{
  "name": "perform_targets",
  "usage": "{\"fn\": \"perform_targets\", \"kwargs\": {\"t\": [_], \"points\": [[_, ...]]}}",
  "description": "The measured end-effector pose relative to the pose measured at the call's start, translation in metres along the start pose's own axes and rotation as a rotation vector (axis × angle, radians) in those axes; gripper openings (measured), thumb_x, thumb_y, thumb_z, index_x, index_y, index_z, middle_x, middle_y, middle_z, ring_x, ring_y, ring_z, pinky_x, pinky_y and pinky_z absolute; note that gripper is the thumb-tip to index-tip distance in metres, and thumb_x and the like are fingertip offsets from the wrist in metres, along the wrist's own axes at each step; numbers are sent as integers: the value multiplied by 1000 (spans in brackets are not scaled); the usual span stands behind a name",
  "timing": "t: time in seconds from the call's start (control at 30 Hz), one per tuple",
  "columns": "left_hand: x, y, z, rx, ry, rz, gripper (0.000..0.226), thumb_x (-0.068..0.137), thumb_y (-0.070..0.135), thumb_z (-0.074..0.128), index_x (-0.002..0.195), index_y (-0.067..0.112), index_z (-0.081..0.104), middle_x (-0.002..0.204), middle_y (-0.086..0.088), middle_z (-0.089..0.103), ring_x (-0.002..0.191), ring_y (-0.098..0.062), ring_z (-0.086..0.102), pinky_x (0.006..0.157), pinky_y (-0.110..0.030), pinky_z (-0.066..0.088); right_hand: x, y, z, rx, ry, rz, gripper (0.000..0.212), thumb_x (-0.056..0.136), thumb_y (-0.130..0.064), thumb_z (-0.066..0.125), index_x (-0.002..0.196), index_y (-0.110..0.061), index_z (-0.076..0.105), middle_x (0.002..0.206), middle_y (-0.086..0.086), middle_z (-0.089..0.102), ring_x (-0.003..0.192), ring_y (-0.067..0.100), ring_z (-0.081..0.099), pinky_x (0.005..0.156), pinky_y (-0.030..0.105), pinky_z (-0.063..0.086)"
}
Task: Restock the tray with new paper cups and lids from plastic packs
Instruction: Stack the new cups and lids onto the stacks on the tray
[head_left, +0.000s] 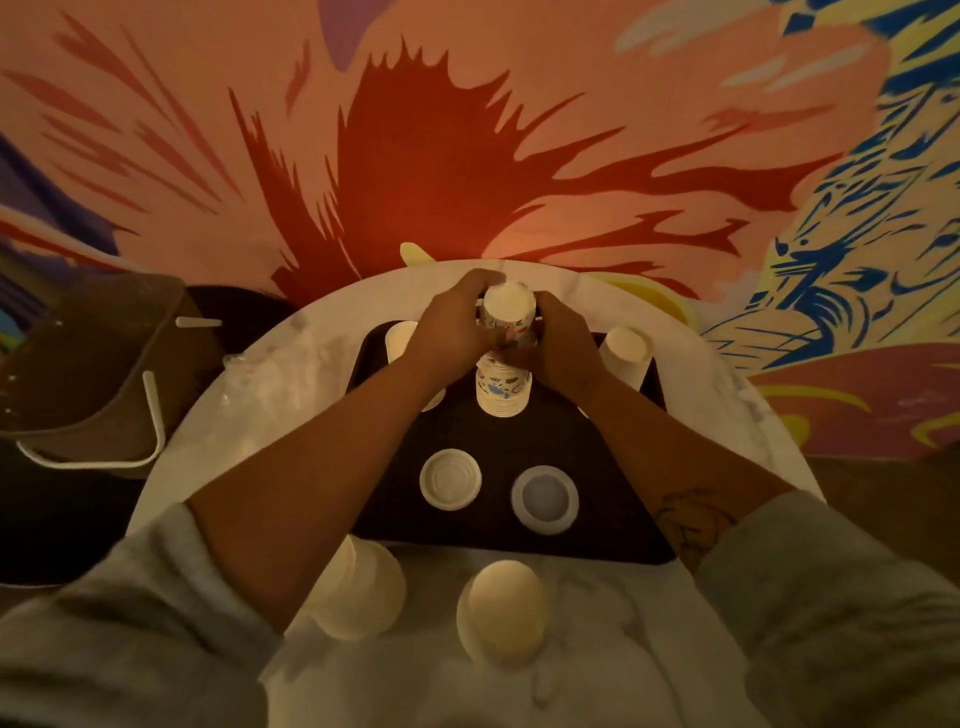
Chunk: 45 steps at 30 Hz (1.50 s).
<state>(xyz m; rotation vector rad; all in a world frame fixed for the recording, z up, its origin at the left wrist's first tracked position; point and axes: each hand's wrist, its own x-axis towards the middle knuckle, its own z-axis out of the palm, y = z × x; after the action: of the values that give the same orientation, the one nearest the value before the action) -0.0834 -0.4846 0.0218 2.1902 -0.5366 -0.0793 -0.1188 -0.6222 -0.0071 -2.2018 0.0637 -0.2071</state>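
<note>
At centre frame your flecked cups (503, 387) are white with blue and red marks; the tray (613, 509) is black. Your table (727, 405) is white marble, veined grey. Bottom centre, the plain cups (501, 613) are cream. The wall (467, 130) above is pink, red and blue.

A single wide-angle view, worn on the head, looks forward and steeply down; the round white marble-patterned table (291, 395) lies close below; the dark rectangular tray (587, 447) sits at centre frame; loose grey sleeves (130, 623) crowd the lower corners; the painted pink-and-red wall (467, 130) curves across the upper half.
</note>
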Motion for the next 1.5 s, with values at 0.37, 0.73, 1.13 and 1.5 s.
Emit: {"fn": "perform_targets", "kwargs": {"t": [0.37, 0.73, 1.13, 1.5], "points": [[-4, -24, 12, 157, -222, -104, 63, 81, 13, 68, 136, 8, 40, 141, -13, 44, 126, -28, 48, 106, -41, 41, -11, 21, 16, -184, -116, 192, 61, 77, -23, 73, 130, -8, 46, 130, 9, 56, 120, 25, 53, 92, 27, 41], [-67, 45, -13, 277, -152, -107, 52, 85, 17, 64, 133, 14, 45, 135, -8, 52, 116, -23, 54, 89, -28, 40, -68, -9, -26, -334, -310, 148, 51, 80, -21, 71, 126, -14, 52, 124, 9, 60, 111, 23, 58, 90, 29, 45], [-219, 83, 0, -128, 165, -206, 45, 93, 26, 52, 135, 15, 40, 136, -3, 49, 110, -14, 53, 84, -20, 41, -189, -21, -53, -43, -540, 70, 86, 70, -12, 79, 142, -22, 32, 143, 6, 42, 132, 20, 41, 101, 30, 39], [-263, 61, 33, -133, 167, -197, 63, 68, 13, 80, 118, 28, 44, 114, 20, 47, 109, -4, 48, 88, -8, 39, -247, -10, -15, 97, -436, 75, 80, 71, -18, 79, 139, -16, 37, 142, 3, 46, 132, 19, 43, 106, 34, 38]]}}
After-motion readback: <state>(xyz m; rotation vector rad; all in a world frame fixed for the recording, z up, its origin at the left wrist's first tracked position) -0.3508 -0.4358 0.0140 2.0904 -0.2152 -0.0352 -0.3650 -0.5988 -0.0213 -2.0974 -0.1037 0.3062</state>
